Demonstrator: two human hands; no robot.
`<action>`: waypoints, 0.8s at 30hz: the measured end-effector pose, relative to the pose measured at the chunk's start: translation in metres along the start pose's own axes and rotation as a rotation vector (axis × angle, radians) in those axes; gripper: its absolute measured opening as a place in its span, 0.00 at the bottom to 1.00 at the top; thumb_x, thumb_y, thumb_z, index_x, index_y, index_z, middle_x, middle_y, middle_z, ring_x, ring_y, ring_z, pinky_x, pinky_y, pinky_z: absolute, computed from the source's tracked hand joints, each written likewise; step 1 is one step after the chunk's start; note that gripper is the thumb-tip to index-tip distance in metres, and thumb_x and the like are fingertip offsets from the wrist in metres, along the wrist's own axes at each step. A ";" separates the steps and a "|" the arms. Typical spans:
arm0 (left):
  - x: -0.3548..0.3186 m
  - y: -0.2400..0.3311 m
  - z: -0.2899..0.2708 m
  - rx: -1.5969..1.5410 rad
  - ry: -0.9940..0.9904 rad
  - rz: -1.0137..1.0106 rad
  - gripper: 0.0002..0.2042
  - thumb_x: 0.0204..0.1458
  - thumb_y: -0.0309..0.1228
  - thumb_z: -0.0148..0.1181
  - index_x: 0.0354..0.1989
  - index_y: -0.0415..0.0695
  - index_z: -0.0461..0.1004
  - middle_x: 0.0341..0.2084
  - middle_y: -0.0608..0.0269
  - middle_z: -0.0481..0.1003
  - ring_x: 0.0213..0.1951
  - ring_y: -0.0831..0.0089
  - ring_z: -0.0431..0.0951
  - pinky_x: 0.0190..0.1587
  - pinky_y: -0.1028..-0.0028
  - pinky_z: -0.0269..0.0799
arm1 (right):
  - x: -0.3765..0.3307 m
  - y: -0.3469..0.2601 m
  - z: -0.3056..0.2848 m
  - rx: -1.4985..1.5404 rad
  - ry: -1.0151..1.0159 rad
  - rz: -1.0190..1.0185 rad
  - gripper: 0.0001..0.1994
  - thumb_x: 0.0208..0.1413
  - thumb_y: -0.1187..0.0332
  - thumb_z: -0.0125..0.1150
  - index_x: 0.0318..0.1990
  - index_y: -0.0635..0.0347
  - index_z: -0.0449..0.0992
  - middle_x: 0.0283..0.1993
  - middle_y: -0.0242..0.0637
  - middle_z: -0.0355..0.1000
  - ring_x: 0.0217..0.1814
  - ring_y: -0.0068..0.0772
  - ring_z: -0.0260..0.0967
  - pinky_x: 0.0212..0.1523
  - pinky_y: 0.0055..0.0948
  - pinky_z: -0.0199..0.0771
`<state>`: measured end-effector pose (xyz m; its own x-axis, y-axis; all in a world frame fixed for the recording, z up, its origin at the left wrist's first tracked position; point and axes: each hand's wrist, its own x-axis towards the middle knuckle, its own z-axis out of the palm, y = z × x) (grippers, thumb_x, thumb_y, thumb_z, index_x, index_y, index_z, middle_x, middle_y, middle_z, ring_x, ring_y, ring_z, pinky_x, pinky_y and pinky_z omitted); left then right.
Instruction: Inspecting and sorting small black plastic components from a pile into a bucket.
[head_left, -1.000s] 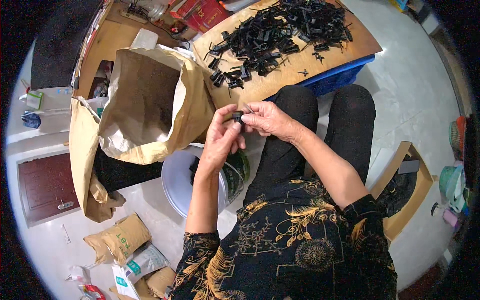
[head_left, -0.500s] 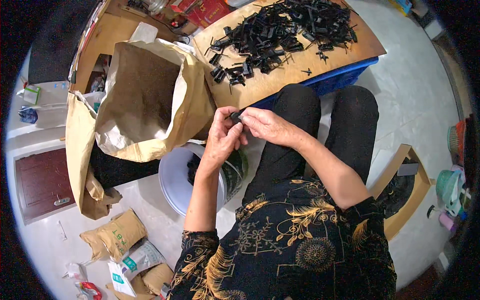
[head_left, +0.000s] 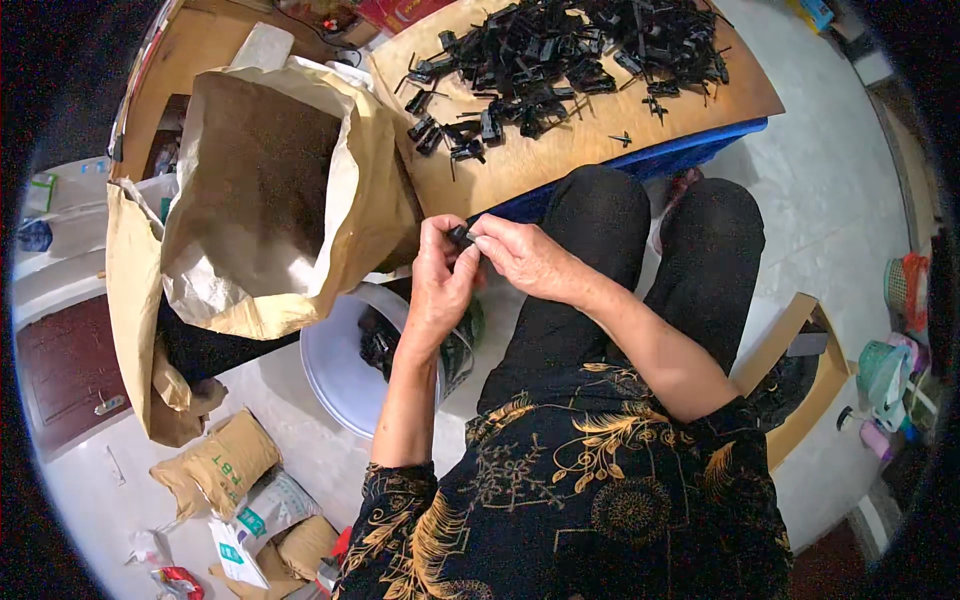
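Note:
A small black plastic part point(head_left: 460, 236) is pinched between the thumb and fingers of my left hand point(head_left: 441, 272). My right hand point(head_left: 525, 255) meets it from the right, its thumb and fingertips pressed together on the part's near end. The exact shape of the part is mostly covered by my fingers. Just beyond my hands, a wooden board point(head_left: 450, 190) carries a large heap of similar black plastic parts point(head_left: 540, 65). One small loose piece point(head_left: 621, 139) lies apart near the board's front edge.
Left of my hands stands a big open paper sack point(head_left: 375, 170). Below it, a white bucket point(head_left: 325, 375) holds some black parts. A cardboard box point(head_left: 835, 365) with dark contents sits on the floor at right. Filled bags point(head_left: 225, 460) lie at lower left. Blue material point(head_left: 690, 158) shows under the board.
The view has shifted slightly, so the sack and bucket appear further left. My hands remain together on the black part, which now shows a little more between my fingers.

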<state>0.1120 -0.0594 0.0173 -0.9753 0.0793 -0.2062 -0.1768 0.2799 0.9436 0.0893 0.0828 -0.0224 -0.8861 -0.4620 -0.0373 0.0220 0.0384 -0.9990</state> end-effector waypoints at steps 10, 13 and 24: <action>-0.021 -0.015 -0.023 0.478 0.182 0.112 0.12 0.48 0.24 0.52 0.41 0.40 0.61 0.21 0.55 0.67 0.21 0.75 0.66 0.25 0.74 0.65 | 0.006 0.020 0.019 0.002 -0.052 0.008 0.10 0.58 0.66 0.45 0.40 0.64 0.66 0.29 0.45 0.68 0.30 0.36 0.68 0.32 0.32 0.67; -0.058 -0.045 -0.072 0.804 0.232 -0.020 0.15 0.47 0.25 0.51 0.45 0.41 0.62 0.30 0.44 0.72 0.31 0.47 0.73 0.32 0.59 0.67 | 0.009 0.014 0.016 0.085 -0.034 0.044 0.10 0.58 0.65 0.46 0.41 0.62 0.66 0.25 0.35 0.65 0.26 0.25 0.62 0.29 0.26 0.65; -0.014 -0.056 -0.057 0.971 0.278 0.181 0.11 0.48 0.27 0.51 0.41 0.40 0.67 0.38 0.50 0.69 0.39 0.51 0.71 0.39 0.62 0.67 | 0.006 0.020 0.006 0.110 0.073 0.089 0.10 0.59 0.64 0.48 0.40 0.62 0.67 0.23 0.25 0.59 0.23 0.15 0.55 0.24 0.18 0.59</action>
<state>0.1275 -0.1305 -0.0176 -0.9947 0.0073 0.1027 0.0392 0.9491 0.3124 0.0871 0.0760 -0.0426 -0.9096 -0.3953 -0.1282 0.1492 -0.0226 -0.9886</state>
